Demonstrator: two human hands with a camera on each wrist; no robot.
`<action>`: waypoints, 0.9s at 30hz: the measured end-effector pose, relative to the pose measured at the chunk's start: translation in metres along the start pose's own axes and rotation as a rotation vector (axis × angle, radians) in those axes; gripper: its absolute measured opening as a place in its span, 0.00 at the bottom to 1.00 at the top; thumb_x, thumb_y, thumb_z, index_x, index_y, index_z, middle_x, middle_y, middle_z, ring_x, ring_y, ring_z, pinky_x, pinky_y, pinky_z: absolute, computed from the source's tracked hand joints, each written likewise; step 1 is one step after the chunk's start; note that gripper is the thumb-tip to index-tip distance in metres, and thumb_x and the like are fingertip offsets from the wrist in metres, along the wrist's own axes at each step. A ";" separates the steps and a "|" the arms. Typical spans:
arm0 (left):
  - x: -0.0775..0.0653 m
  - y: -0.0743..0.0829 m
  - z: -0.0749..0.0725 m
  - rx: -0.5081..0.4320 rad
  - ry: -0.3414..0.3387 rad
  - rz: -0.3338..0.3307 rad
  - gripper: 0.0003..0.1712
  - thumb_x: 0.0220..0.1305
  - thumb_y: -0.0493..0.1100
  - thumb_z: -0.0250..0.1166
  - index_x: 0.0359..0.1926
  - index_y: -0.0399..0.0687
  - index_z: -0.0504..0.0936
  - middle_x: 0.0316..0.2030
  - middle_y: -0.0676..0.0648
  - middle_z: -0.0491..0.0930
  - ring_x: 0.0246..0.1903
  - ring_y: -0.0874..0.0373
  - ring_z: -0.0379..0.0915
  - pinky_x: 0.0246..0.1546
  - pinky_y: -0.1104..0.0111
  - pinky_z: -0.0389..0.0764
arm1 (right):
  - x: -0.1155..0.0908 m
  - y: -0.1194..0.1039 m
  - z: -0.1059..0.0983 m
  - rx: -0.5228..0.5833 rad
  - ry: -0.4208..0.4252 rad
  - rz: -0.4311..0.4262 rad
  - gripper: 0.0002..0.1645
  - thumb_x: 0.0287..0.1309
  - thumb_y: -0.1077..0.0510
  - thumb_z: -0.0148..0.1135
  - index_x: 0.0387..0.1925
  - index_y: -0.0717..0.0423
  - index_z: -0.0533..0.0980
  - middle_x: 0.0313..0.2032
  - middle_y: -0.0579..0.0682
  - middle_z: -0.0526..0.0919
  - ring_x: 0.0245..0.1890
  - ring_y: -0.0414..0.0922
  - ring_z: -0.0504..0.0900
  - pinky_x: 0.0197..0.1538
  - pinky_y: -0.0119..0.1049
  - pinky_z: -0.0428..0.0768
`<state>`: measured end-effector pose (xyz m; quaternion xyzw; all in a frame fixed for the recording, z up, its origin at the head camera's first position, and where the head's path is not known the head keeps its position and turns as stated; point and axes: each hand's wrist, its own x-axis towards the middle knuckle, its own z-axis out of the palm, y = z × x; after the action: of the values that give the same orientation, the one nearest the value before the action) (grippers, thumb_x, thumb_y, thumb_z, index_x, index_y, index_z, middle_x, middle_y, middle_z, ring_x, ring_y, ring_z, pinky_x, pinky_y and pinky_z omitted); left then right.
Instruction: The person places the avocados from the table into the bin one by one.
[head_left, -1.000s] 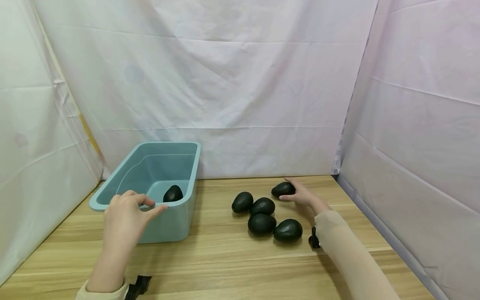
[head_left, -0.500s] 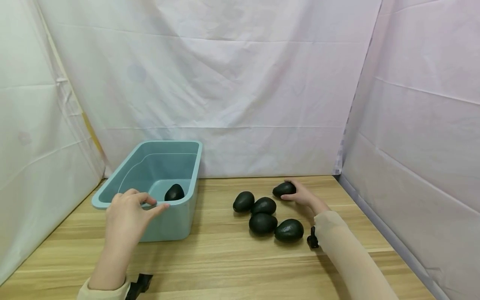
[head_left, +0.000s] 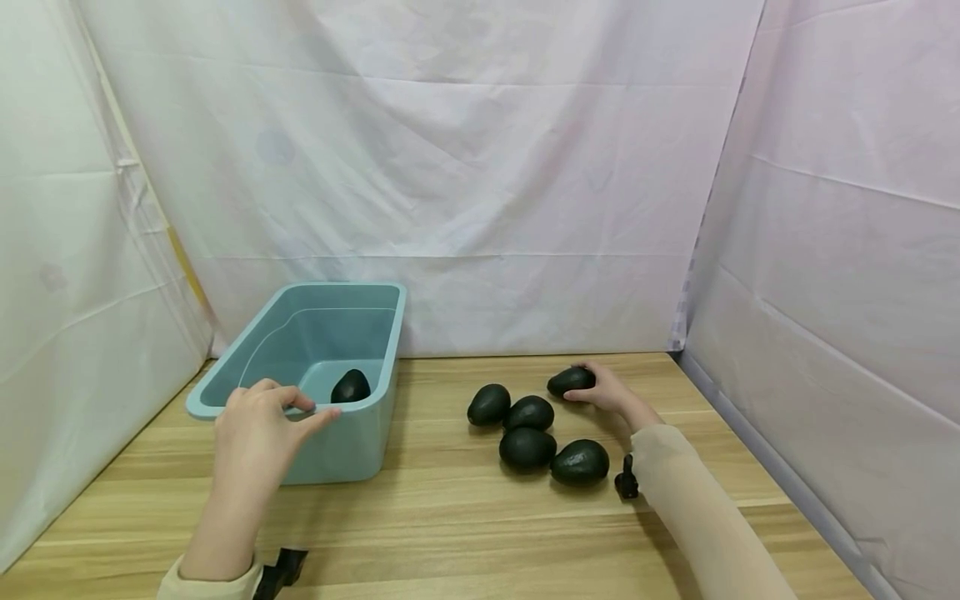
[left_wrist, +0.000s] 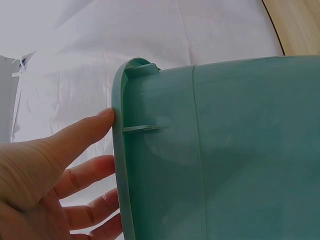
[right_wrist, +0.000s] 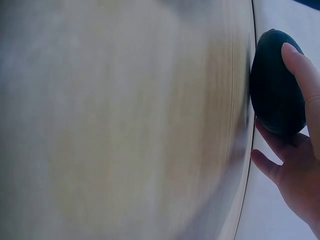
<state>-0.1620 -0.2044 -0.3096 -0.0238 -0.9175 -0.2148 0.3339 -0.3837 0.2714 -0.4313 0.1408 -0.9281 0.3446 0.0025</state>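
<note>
A blue-green plastic bin (head_left: 341, 446) stands at the left of the table. My left hand (head_left: 255, 429) holds its near rim, thumb on the outer side; in the left wrist view the thumb (left_wrist: 90, 131) touches the rim edge. One dark avocado (head_left: 350, 387) lies inside the bin. At the back right, my right hand (head_left: 609, 393) grips another avocado (head_left: 570, 382) from its right side, thumb and fingers around it, as the right wrist view also shows. The gripped avocado (right_wrist: 277, 82) appears to be at table level.
Several more avocados (head_left: 528, 448) sit in a loose group on the wooden table (head_left: 450, 533), left of and nearer than my right hand. White cloth (head_left: 525, 208) hangs behind the table and along both sides.
Both hands stay nearly still, one on the bin rim and one around the avocado. The head view has shifted slightly.
</note>
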 end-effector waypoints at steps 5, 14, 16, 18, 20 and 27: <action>0.000 0.000 0.001 0.005 0.005 0.004 0.17 0.40 0.52 0.80 0.22 0.45 0.86 0.26 0.46 0.78 0.28 0.43 0.68 0.24 0.57 0.67 | -0.003 0.001 -0.002 0.019 0.009 0.007 0.45 0.53 0.45 0.71 0.66 0.59 0.63 0.61 0.66 0.67 0.58 0.63 0.68 0.57 0.60 0.66; -0.001 0.000 0.001 -0.004 0.020 0.011 0.17 0.39 0.51 0.80 0.22 0.45 0.86 0.26 0.45 0.77 0.27 0.43 0.68 0.24 0.56 0.66 | -0.003 0.004 -0.005 0.064 0.042 0.001 0.46 0.52 0.44 0.71 0.66 0.60 0.64 0.60 0.65 0.68 0.56 0.62 0.70 0.56 0.58 0.68; -0.001 0.000 0.001 -0.004 0.015 0.007 0.17 0.39 0.52 0.80 0.23 0.45 0.86 0.26 0.45 0.77 0.28 0.43 0.68 0.24 0.56 0.66 | -0.002 0.002 -0.006 0.061 0.048 0.000 0.46 0.52 0.44 0.71 0.66 0.60 0.64 0.60 0.65 0.68 0.56 0.62 0.70 0.55 0.58 0.69; -0.001 0.000 0.001 -0.003 0.010 0.004 0.17 0.40 0.52 0.80 0.23 0.45 0.86 0.26 0.45 0.77 0.28 0.43 0.68 0.25 0.55 0.67 | -0.003 0.000 -0.007 0.060 0.053 0.002 0.45 0.51 0.44 0.71 0.66 0.59 0.65 0.60 0.65 0.68 0.56 0.62 0.71 0.55 0.57 0.69; -0.001 0.000 0.001 -0.001 0.007 0.001 0.17 0.40 0.52 0.80 0.23 0.45 0.86 0.27 0.45 0.78 0.28 0.43 0.68 0.25 0.56 0.67 | -0.004 -0.002 -0.008 0.062 0.055 0.003 0.45 0.51 0.44 0.71 0.65 0.57 0.65 0.60 0.64 0.68 0.55 0.62 0.71 0.55 0.57 0.70; 0.000 0.000 0.001 0.007 0.016 0.005 0.17 0.39 0.52 0.80 0.22 0.46 0.85 0.26 0.45 0.77 0.27 0.45 0.67 0.24 0.57 0.66 | -0.004 -0.008 -0.010 0.083 0.058 -0.034 0.44 0.54 0.45 0.70 0.66 0.58 0.63 0.61 0.65 0.67 0.54 0.62 0.72 0.52 0.57 0.72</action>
<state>-0.1626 -0.2041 -0.3109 -0.0234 -0.9156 -0.2108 0.3417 -0.3783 0.2731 -0.4194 0.1466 -0.9099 0.3868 0.0292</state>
